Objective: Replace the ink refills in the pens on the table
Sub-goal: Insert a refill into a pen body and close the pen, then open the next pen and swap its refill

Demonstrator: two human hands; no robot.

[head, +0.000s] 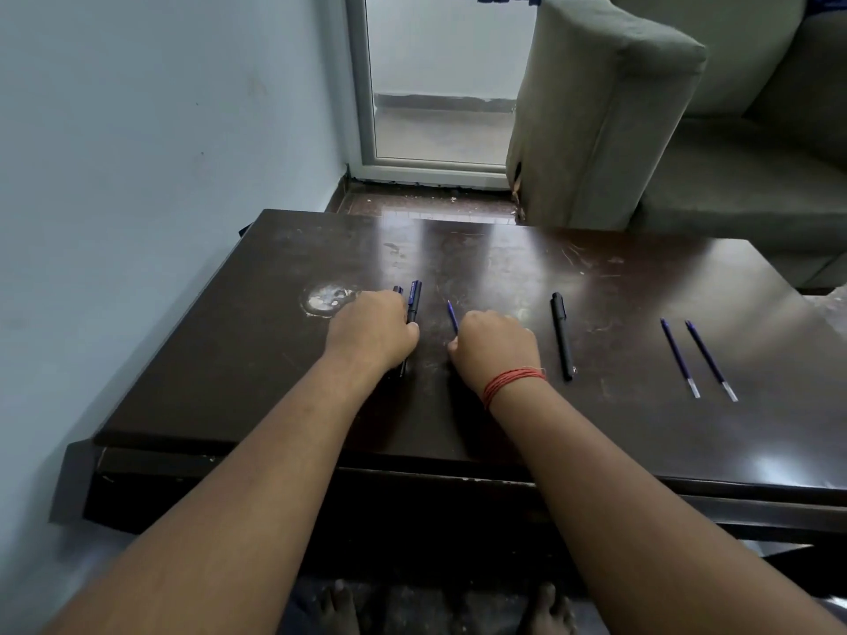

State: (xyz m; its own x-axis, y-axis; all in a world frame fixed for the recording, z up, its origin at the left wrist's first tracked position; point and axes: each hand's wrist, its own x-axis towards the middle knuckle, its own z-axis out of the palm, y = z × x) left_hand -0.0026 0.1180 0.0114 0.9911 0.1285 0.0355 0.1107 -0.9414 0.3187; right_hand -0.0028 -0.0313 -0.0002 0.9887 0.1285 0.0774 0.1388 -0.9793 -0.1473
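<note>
Left hand (369, 330) grip curled over two dark pens (414, 301) on the worktop (275, 359). Right hand (495, 348) grip clamped on a blue refill (452, 316). One black pen (562, 335) lies right of it; two spare refills (696, 359) farther right.

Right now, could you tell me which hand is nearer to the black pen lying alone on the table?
Right. The right hand is just left of the black pen, apart from it; the left hand is farther left, beyond the right hand.
</note>
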